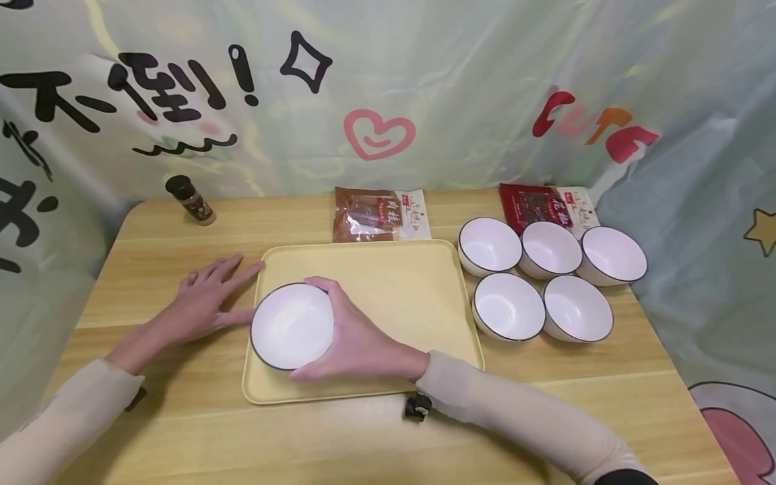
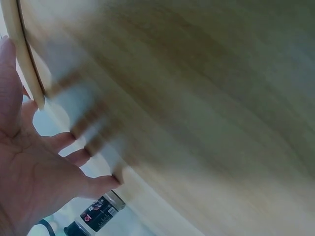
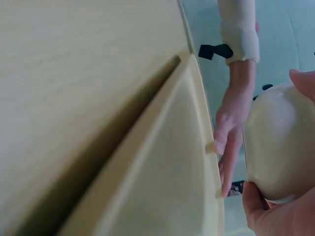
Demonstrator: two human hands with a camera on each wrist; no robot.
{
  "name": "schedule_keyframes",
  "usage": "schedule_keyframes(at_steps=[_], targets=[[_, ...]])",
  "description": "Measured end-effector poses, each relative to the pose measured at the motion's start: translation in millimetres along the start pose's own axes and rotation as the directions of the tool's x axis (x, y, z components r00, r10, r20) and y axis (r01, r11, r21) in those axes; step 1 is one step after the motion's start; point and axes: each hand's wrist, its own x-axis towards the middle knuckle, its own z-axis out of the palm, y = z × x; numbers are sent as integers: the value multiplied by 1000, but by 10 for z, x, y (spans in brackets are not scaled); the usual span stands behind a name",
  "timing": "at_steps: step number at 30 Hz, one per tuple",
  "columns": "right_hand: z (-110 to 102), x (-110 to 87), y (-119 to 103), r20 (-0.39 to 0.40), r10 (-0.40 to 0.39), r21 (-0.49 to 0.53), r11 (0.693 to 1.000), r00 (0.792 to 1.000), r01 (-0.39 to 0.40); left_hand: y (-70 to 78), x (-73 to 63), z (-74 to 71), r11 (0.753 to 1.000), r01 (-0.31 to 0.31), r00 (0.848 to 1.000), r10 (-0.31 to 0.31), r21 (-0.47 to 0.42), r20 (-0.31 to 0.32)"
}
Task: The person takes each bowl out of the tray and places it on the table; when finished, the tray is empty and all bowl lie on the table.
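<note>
My right hand [image 1: 358,340] grips a white bowl [image 1: 292,327] with a dark rim, thumb and fingers on opposite sides of it. In the head view the bowl covers the left part of a pale yellow tray [image 1: 412,289]. From the right wrist view, the bowl's outer wall [image 3: 280,142] shows raised above the tray [image 3: 167,162]. Fingers spread, my left hand [image 1: 203,300] rests at the tray's left edge, with thumb and index finger touching or very near it. In the left wrist view, the left hand [image 2: 39,167] holds nothing.
Several matching bowls [image 1: 509,306] stand in two rows right of the tray. Behind it lie a brown spice packet [image 1: 380,215] and a red one [image 1: 539,205]. A black-capped spice jar [image 1: 190,200] stands at the table's back left. A printed cloth [image 1: 461,101] hangs behind the table.
</note>
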Motion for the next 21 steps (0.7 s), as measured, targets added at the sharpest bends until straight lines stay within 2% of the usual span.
schedule_keyframes(at_steps=[9,16,21], targets=[[-235,-48,-56,-71,39,11,999,997,-38,-1,4,18,1000,-3,999,2,-22,-36],[-429,-103,-127,-136,54,19,998,989,-52,21,-5,21,999,12,1000,-13,-39,-25],[-620,-139,-196,-187,55,-13,998,981,-59,34,-7,-5,999,3,1000,-4,-43,-29]])
